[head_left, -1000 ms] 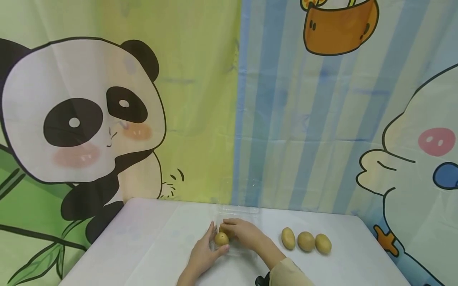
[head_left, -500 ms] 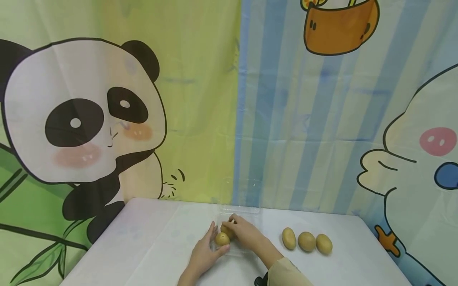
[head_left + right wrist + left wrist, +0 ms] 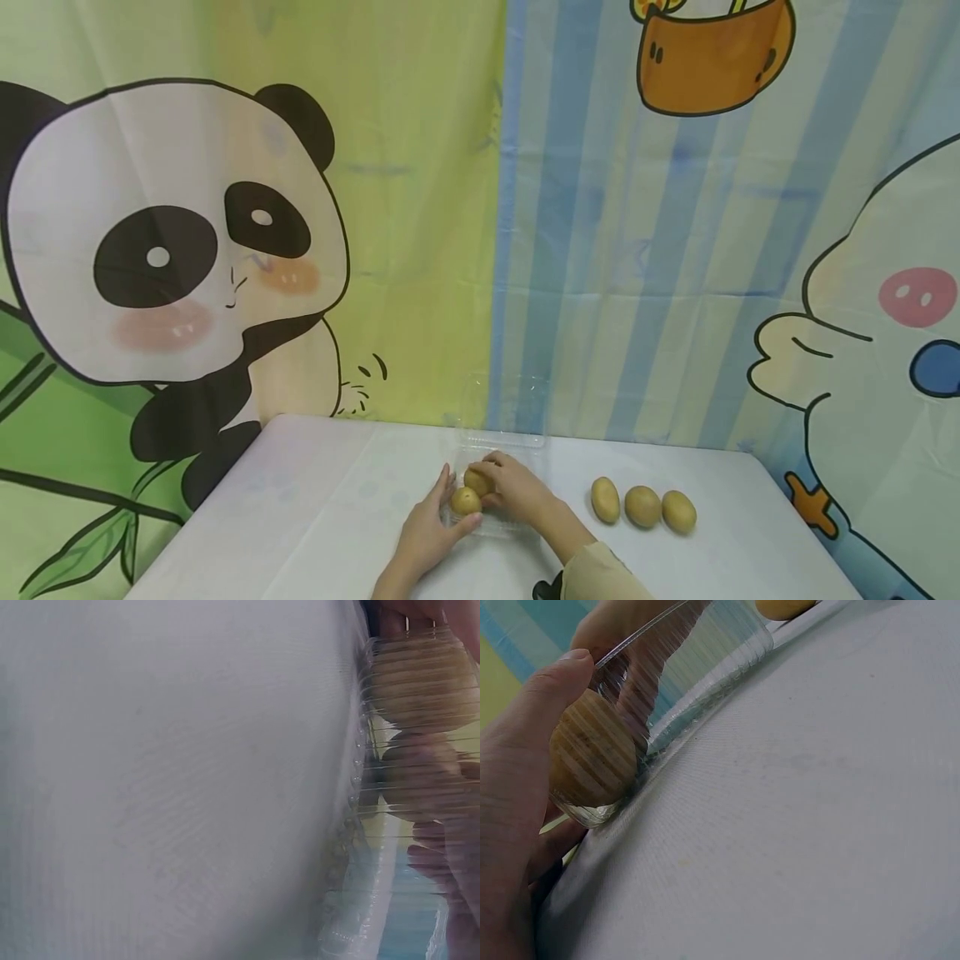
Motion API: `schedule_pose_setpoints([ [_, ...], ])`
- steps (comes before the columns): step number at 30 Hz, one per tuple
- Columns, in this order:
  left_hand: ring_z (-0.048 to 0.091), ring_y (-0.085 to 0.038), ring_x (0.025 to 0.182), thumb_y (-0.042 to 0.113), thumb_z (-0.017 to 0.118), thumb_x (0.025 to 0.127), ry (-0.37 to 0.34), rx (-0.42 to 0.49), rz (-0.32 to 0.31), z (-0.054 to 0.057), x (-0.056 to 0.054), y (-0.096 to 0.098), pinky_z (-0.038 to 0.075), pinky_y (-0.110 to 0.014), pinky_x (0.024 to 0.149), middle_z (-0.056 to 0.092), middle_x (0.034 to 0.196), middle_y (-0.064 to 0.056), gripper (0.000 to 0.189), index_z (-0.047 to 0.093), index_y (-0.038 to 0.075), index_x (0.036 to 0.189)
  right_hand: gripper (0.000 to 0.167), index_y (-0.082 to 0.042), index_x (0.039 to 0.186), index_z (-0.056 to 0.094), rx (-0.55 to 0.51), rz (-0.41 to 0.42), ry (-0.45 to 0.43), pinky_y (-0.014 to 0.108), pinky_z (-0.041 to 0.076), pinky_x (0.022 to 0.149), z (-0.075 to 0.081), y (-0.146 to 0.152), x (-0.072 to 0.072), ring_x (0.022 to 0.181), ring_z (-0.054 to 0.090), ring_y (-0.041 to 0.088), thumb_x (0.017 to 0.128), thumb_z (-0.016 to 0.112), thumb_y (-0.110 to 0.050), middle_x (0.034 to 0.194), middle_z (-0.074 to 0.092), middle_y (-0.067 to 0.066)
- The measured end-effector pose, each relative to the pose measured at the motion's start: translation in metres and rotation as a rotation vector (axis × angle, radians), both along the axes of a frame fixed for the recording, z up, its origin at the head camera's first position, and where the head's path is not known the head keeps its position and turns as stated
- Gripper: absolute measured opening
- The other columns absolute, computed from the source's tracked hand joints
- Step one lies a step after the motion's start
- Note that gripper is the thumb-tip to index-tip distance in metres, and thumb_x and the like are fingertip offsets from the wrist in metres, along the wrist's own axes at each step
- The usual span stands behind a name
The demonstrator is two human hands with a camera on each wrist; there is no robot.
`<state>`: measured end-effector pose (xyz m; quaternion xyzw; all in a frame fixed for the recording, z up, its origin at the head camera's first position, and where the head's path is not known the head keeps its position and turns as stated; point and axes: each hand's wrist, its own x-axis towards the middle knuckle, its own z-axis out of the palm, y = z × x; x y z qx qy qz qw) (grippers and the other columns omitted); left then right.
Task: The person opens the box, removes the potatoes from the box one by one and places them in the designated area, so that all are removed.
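A clear plastic box [image 3: 510, 530] with two potatoes in its left part stands on the white table. My left hand [image 3: 429, 533] holds the box's left side, with the thumb [image 3: 559, 679] at its rim in the left wrist view. Close to that thumb lies the nearer potato [image 3: 465, 501]. Just behind it, my right hand [image 3: 522, 492] reaches into the box and grips the farther potato [image 3: 477, 481]. In the right wrist view both potatoes, the nearer potato [image 3: 427, 682] and the farther potato [image 3: 420, 776], show through the ribbed wall.
Three more potatoes lie in a row right of the box: a long potato [image 3: 605, 500], a round potato [image 3: 642, 507] and an oval potato [image 3: 678, 512]. The box's clear lid [image 3: 517, 400] stands raised behind it, before a printed curtain [image 3: 420, 250].
The right hand's fingers have shifted on the farther potato, which now shows more plainly and sits slightly to the right. The left hand keeps its place on the box.
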<state>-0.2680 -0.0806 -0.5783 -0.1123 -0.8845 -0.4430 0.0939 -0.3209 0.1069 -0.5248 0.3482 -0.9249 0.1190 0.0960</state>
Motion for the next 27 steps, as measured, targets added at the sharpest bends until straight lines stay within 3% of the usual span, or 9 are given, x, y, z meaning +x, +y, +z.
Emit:
schedule_pose_setpoints([
  [5,0.050,-0.036,0.128,0.058,0.066,0.080,0.005,-0.004,0.000,0.0013,0.0006,0.0001,0.036,-0.068,0.098,0.051,0.140,-0.013,0.097,0.023,0.008,0.151,0.055,-0.015,0.123,0.057,-0.047,-0.016,-0.010,0.032,0.052,0.090,-0.0023,0.0017,0.0001,0.100,0.060,0.015,0.075,0.080,-0.026,0.113,0.057,0.001],
  [13,0.051,-0.037,0.127,0.057,0.066,0.080,0.008,-0.015,0.005,0.0022,0.0003,0.0004,0.037,-0.068,0.097,0.053,0.138,-0.013,0.096,0.023,0.008,0.151,0.063,-0.012,0.132,0.054,-0.052,-0.040,-0.067,0.031,0.053,0.087,0.0000,0.0029,0.0031,0.100,0.059,0.015,0.076,0.079,-0.029,0.117,0.053,0.003],
  [27,0.049,-0.038,0.128,0.060,0.065,0.080,0.004,-0.003,-0.001,0.0015,-0.0003,-0.0001,0.038,-0.067,0.097,0.053,0.138,-0.012,0.096,0.023,0.008,0.151,0.064,-0.009,0.130,0.054,-0.041,-0.089,-0.115,0.034,0.053,0.083,-0.0015,0.0005,0.0040,0.099,0.062,0.019,0.075,0.081,-0.028,0.118,0.061,0.005],
])
